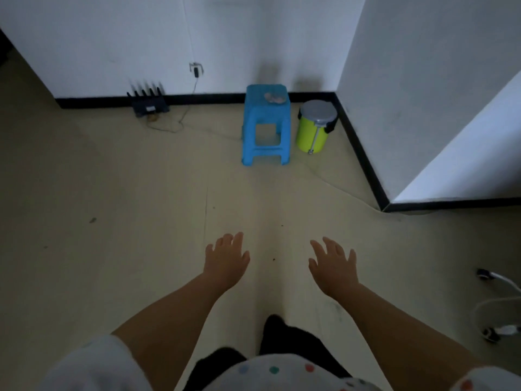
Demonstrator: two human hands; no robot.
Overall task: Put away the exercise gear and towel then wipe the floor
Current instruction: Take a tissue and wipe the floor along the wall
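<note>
My left hand (227, 259) and my right hand (334, 265) are stretched out in front of me over the beige floor (127, 221), palms down, fingers spread, holding nothing. No towel and no cloth is in view. At the right edge a white cord with dark handles (496, 303) lies on the floor; it may be a skipping rope. Small dark specks dot the floor near my hands.
A blue plastic stool (266, 124) with something small on its seat stands by the far wall. A green bin with a grey lid (315, 127) sits to its right in the corner. A black router (148, 101) with a cable lies left. A white wall corner (423, 136) juts out on the right.
</note>
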